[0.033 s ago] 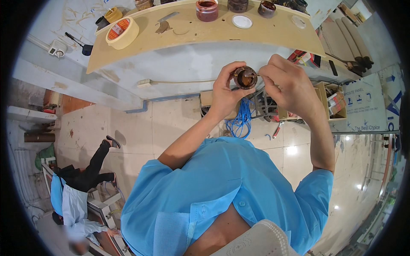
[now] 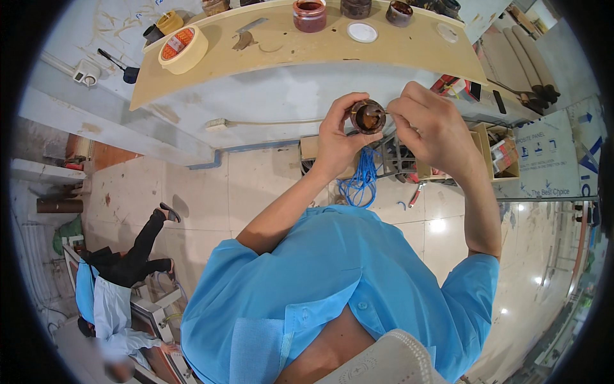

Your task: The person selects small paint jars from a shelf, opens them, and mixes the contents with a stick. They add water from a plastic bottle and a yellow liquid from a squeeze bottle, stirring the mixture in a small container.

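The relation that matters most is between the thin, slender tool (image 2: 380, 113), whose colour is hard to make out, and the small round dark brown jar (image 2: 363, 121) with an open mouth. The jar lies immediately left of the right hand's (image 2: 435, 125) fingertips, and the tool bridges that narrow gap, its long axis running roughly sideways from the pinch across the jar's right rim and into the mouth. The jar's opening faces up toward the head, so its own axis points mostly at the viewer; any slight tilt cannot be judged.

The left hand (image 2: 339, 137) is the nearer one, touching the jar: its fingers curl around the far left side and its thumb lies along the near side, clamped on the wall. The right thumb and forefinger are pinched together on the tool, apart from the jar. Glossy brown paste (image 2: 371, 120) sits inside, to the right of the left fingers.

Beyond both sets of fingers stretches a tan board shelf (image 2: 307, 57), carrying a squat dark-red jar (image 2: 310, 18) and a round white lid (image 2: 362, 32). A bundled bright-blue cable (image 2: 359, 182) lies below the fingers, toward the body.
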`<state>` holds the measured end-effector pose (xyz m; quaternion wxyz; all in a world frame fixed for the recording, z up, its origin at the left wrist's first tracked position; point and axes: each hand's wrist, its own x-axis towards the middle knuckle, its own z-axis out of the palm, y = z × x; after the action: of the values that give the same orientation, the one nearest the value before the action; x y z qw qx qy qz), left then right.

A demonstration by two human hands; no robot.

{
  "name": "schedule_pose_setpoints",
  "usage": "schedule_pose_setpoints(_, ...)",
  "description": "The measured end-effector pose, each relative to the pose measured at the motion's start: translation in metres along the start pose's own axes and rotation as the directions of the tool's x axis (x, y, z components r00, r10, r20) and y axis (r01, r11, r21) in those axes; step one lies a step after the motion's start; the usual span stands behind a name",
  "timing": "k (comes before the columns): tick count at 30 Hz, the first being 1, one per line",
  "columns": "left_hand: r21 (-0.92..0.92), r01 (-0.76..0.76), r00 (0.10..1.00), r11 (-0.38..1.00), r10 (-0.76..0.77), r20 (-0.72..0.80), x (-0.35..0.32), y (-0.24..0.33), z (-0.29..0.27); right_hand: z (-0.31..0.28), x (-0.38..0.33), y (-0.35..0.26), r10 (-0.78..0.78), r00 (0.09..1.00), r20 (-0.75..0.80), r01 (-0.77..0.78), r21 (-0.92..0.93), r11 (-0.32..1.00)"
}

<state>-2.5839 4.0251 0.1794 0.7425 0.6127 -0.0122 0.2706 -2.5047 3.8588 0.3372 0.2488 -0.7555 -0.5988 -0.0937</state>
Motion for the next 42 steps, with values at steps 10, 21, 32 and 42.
schedule_pose_setpoints(10, 0.113, 0.044, 0.999, 0.993, -0.046, 0.016, 0.010, 0.006, -0.008, 0.002, -0.001, 0.022, 0.061, 0.997, -0.046, -0.060, 0.025, 0.998)
schedule_pose_setpoints(21, 0.342, -0.054, 0.998, 0.938, 0.059, -0.004, 0.025, 0.053, -0.027, 0.010, 0.003, 0.028, 0.234, 0.961, -0.150, -0.191, 0.256, 0.948)
schedule_pose_setpoints(32, 0.322, -0.097, 0.985, 0.942, 0.138, -0.105, 0.064, 0.103, -0.053, 0.035, 0.021, 0.031, 0.590, 0.804, -0.070, -0.301, 0.808, 0.507)
schedule_pose_setpoints(42, 0.606, -0.082, 0.953, 0.791, 0.241, -0.185, 0.166, 0.132, -0.127, 0.049, 0.013, 0.053, 0.637, 0.768, -0.067, 0.011, 0.996, 0.090)
